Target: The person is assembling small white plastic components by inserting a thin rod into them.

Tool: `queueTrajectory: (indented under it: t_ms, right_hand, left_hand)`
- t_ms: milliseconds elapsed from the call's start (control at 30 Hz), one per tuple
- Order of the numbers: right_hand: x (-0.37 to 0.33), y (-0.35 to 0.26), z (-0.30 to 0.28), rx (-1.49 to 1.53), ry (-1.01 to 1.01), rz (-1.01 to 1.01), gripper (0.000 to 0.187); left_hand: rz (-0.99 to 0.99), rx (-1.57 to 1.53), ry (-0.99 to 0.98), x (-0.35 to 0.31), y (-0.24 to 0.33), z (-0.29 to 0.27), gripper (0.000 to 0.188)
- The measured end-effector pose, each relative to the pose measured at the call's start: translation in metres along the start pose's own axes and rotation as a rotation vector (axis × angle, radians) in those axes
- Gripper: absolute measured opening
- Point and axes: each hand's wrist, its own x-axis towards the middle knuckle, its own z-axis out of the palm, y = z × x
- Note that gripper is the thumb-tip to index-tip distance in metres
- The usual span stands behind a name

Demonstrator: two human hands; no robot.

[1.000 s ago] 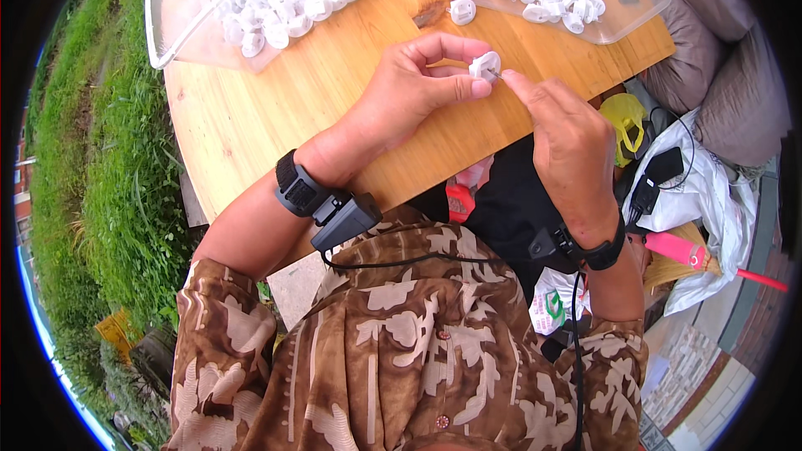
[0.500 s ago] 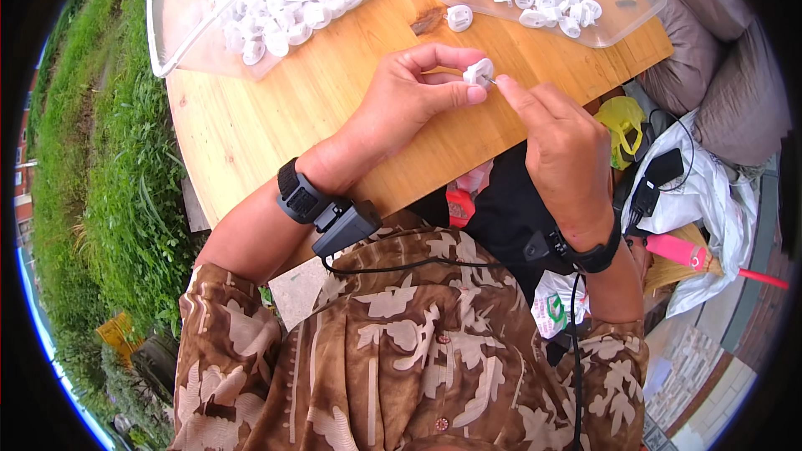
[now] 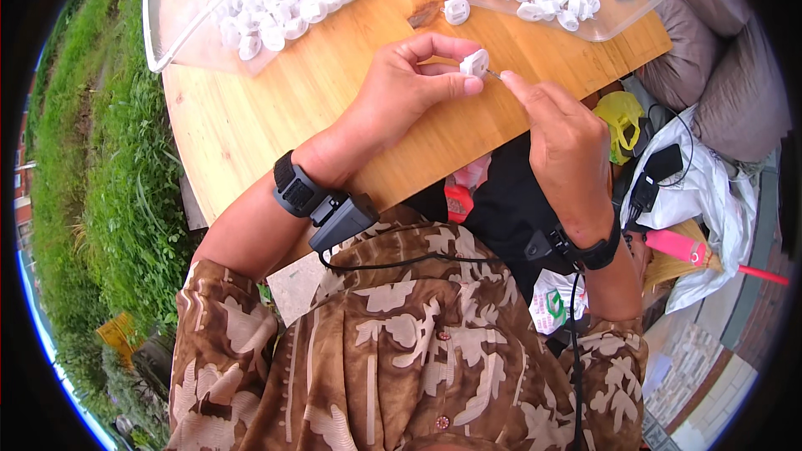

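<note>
Between the thumb and forefinger of my left hand [image 3: 422, 75] is a small white round plastic piece [image 3: 475, 63], resembling a plug cap. My right hand [image 3: 568, 138] is closed, its forefinger and thumb pinching a thin metal pin [image 3: 494, 73] whose tip points at the piece's right side. Whether that tip touches it or sits inside, I cannot tell. Just beyond both hands, one loose white piece [image 3: 456, 11] of the same kind lies on the wooden table [image 3: 292, 125].
A clear plastic tub [image 3: 159, 54] at the far left holds many white pieces. Another clear tub [image 3: 622, 25] at the far right holds more, with small dark bits. Grey cushions [image 3: 739, 83], a yellow bag [image 3: 619, 121] and a pink-handled broom [image 3: 668, 246] lie to the right.
The white piece has turned a little in my left hand, showing more of its flat face. The pin has drawn slightly to the right, and more of it shows.
</note>
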Motion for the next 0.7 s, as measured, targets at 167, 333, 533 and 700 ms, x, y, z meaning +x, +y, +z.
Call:
queueTrajectory:
  t_ms: [167, 333, 533, 700]
  right_hand:
    - [0.003, -0.0018, 0.0, -0.014, -0.048, 0.009, 0.04]
    - [0.0047, -0.0023, 0.0005, -0.019, -0.062, 0.011, 0.041]
    - [0.005, -0.0038, -0.0014, -0.039, -0.093, 0.01, 0.04]
    - [0.0055, -0.0024, -0.0017, -0.028, -0.051, -0.019, 0.039]
  left_hand:
    - [0.012, 0.004, -0.002, 0.0004, 0.0019, 0.0013, 0.034]
    - [0.022, 0.001, -0.004, 0.0004, 0.0012, 0.002, 0.034]
    - [0.016, -0.002, -0.005, -0.0009, 0.0024, 0.0022, 0.033]
    - [0.013, 0.003, -0.004, -0.0001, 0.0012, 0.0016, 0.033]
